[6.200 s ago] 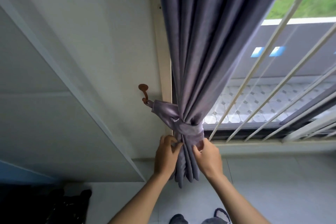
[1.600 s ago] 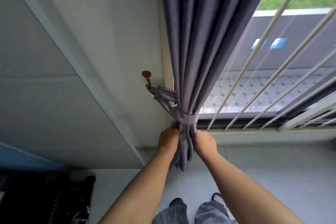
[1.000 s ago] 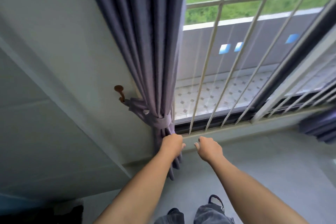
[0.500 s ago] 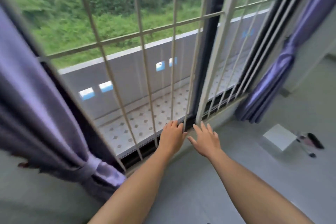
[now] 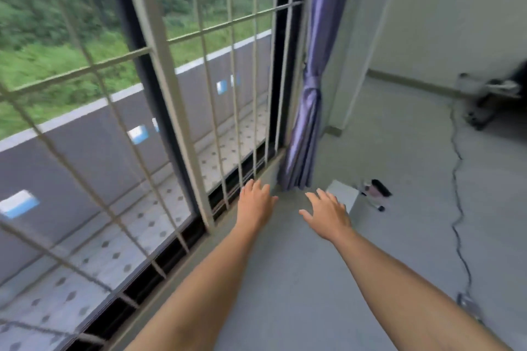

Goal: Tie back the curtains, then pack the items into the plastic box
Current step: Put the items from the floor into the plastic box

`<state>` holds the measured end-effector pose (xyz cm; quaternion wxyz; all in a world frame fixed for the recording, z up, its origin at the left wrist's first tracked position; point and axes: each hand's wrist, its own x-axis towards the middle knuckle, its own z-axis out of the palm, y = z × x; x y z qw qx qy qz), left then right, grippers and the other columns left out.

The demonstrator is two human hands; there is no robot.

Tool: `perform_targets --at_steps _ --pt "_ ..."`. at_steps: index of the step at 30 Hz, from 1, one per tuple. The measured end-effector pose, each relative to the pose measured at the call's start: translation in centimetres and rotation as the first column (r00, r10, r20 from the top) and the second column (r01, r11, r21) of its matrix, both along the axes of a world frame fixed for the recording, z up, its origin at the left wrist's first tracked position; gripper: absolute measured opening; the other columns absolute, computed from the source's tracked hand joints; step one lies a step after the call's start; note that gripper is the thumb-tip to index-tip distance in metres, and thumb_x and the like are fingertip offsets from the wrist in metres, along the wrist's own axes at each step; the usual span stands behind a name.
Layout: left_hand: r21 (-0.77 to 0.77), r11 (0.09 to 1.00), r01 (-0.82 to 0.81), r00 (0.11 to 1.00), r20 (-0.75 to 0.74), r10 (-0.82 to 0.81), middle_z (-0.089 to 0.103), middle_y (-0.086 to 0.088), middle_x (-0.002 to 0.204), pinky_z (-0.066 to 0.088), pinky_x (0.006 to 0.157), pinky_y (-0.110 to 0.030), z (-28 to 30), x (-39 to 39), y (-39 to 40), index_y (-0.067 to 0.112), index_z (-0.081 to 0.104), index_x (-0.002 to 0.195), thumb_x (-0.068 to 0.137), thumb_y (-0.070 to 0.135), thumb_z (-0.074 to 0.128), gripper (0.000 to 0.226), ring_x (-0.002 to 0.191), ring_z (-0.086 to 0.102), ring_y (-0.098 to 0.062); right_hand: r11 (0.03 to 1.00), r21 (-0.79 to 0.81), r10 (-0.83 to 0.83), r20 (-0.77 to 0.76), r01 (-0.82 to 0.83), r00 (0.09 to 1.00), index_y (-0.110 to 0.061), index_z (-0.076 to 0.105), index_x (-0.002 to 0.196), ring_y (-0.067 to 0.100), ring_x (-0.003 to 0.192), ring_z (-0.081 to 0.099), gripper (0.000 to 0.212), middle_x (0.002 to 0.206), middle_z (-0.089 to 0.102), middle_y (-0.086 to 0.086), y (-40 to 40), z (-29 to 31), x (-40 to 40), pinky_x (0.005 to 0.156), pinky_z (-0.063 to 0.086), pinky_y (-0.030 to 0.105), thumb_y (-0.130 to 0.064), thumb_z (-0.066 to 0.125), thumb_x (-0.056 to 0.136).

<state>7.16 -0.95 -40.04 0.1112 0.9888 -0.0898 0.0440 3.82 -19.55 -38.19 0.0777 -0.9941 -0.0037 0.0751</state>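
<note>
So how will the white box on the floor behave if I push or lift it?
The white box looks boxy with flat faces, so it should probably slide on the smooth floor rather than roll. It seems thin plastic, likely light and a little flexible, but blur hides detail. Both hands, left and right, are open and free to lift it.

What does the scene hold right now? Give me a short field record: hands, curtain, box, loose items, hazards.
left hand: open, fingers straight, holding nothing
right hand: open, fingers spread, holding nothing
purple pleated curtain: gathered by a tie-back band at mid height, beside the barred window
white plastic box: on the grey floor, just beyond the right hand; inside not visible
small loose items: on the floor right of the box, blurred, not identifiable
black cable: snakes across the floor at right
</note>
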Motion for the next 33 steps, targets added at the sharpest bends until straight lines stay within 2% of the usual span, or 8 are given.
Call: perform_targets --at_steps 4,8,11,16,19,24,29,33 --pt "0.008 0.998 0.069 0.997 0.022 -0.070 0.059 -0.011 0.117 0.036 0.101 -0.040 -0.7 4.2 -5.5 0.010 0.061 0.111 0.090 0.035 0.053 0.033 0.119 0.046 -0.033 0.998 -0.007 -0.064 -0.038 0.063 0.997 -0.023 0.033 0.145 0.026 0.144 0.018 0.058 0.156 0.025 0.008 -6.2 -0.5 2.6 0.112 0.025 0.044 -0.051 0.043 0.095" --pt "-0.024 0.993 0.114 0.993 0.044 -0.113 0.062 -0.007 0.098 0.041 0.088 -0.038 -2.4 9.2 -10.6 0.011 0.063 0.094 0.084 0.022 0.057 0.016 0.102 0.054 -0.032 0.994 0.005 -0.109 -0.048 0.109 0.993 -0.023 0.037 0.141 0.025 0.141 0.023 0.053 0.151 0.032 0.007 -11.2 -2.1 6.4 0.108 0.029 0.043 -0.050 0.042 0.096" --pt "-0.042 0.992 0.121 0.992 0.030 -0.119 0.061 -0.004 0.087 0.043 0.081 -0.037 -4.5 14.1 -14.7 0.015 0.064 0.088 0.081 0.018 0.057 0.010 0.093 0.056 -0.030 0.992 0.007 -0.127 -0.088 0.128 0.988 -0.024 0.036 0.143 0.026 0.142 0.021 0.054 0.153 0.030 0.007 -15.1 -3.9 10.7 0.108 0.029 0.045 -0.049 0.042 0.096" --pt "-0.060 0.994 0.093 0.995 -0.022 -0.095 0.061 -0.004 0.084 0.042 0.075 -0.037 -9.0 23.8 -20.3 0.015 0.060 0.080 0.081 0.017 0.055 0.005 0.088 0.057 -0.030 0.991 0.003 -0.129 -0.145 0.131 0.981 -0.023 0.036 0.143 0.027 0.141 0.024 0.053 0.153 0.029 0.007 -21.8 -6.5 18.9 0.107 0.031 0.045 -0.047 0.041 0.096" --pt "-0.087 0.995 0.045 0.993 -0.103 -0.054 0.062 -0.007 0.092 0.041 0.079 -0.038 -10.4 29.0 -23.8 0.013 0.063 0.090 0.083 0.017 0.052 0.013 0.095 0.057 -0.032 0.989 0.003 -0.143 -0.218 0.147 0.965 -0.023 0.036 0.143 0.027 0.138 0.029 0.054 0.152 0.031 0.007 -26.2 -7.2 23.1 0.106 0.032 0.044 -0.048 0.041 0.097" --pt "-0.075 0.994 0.077 0.985 -0.149 -0.087 0.061 -0.006 0.103 0.041 0.087 -0.037 -10.7 36.4 -30.8 0.015 0.063 0.103 0.087 0.024 0.047 0.024 0.105 0.055 -0.030 0.984 0.010 -0.174 -0.217 0.180 0.961 -0.021 0.039 0.141 0.029 0.130 0.038 0.052 0.144 0.042 0.007 -33.1 -7.3 31.3 0.101 0.039 0.042 -0.048 0.042 0.096" --pt "-0.074 0.997 0.006 0.981 -0.192 -0.020 0.060 -0.006 0.110 0.039 0.093 -0.037 -11.2 41.6 -36.2 0.013 0.060 0.108 0.091 0.025 0.045 0.026 0.110 0.052 -0.029 0.991 0.048 -0.113 -0.241 0.128 0.964 -0.022 0.040 0.141 0.027 0.128 0.041 0.053 0.141 0.046 0.004 -38.1 -9.4 38.5 0.098 0.040 0.040 -0.050 0.040 0.096" --pt "-0.061 0.992 -0.113 0.969 -0.228 0.097 0.058 -0.005 0.118 0.038 0.097 -0.037 -12.8 44.8 -38.8 0.015 0.058 0.120 0.092 0.025 0.043 0.033 0.115 0.050 -0.028 0.999 0.053 0.004 -0.264 0.010 0.965 -0.020 0.042 0.141 0.029 0.128 0.042 0.054 0.142 0.047 0.006 -42.2 -11.7 44.5 0.099 0.040 0.040 -0.051 0.040 0.096"
